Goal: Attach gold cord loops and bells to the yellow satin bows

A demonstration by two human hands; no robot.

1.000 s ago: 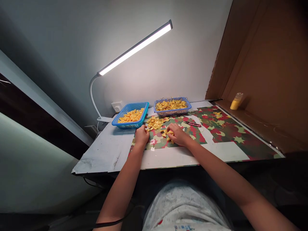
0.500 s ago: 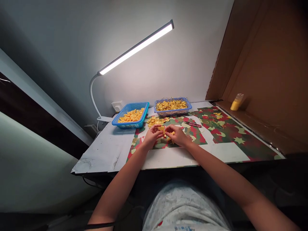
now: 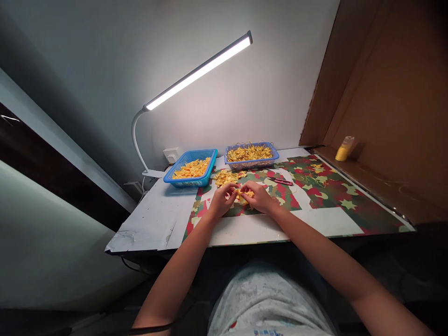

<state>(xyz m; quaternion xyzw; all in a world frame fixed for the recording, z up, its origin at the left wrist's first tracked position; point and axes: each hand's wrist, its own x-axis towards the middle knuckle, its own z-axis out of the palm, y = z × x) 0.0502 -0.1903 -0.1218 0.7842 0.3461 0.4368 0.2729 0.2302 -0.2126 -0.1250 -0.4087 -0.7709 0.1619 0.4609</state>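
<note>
My left hand (image 3: 223,199) and my right hand (image 3: 258,197) meet over the camouflage-patterned sheet, fingertips pinched together. Between them is a small yellow piece (image 3: 239,194), like folded ribbon or cloth, partly covered by the fingers. Several more yellow pieces lie under and beside my right hand, mostly hidden by it. Just beyond my left hand is a loose pile of flat yellow pieces (image 3: 227,177). A pair of small thread snips (image 3: 280,181) with pinkish handles rests beyond my right hand.
A blue basket (image 3: 191,182) of yellow pieces stands at the back left. Beside it is a purple-blue basket (image 3: 252,163) of yellow pieces with stringy ends. A lit lamp (image 3: 199,72) arches above. On the right are yellow scraps (image 3: 318,169) and a small bottle (image 3: 343,150) with yellow contents.
My left fingers have shifted slightly and closed in toward the right hand. The yellow piece that showed above the fingertips is now lower and more covered.
</note>
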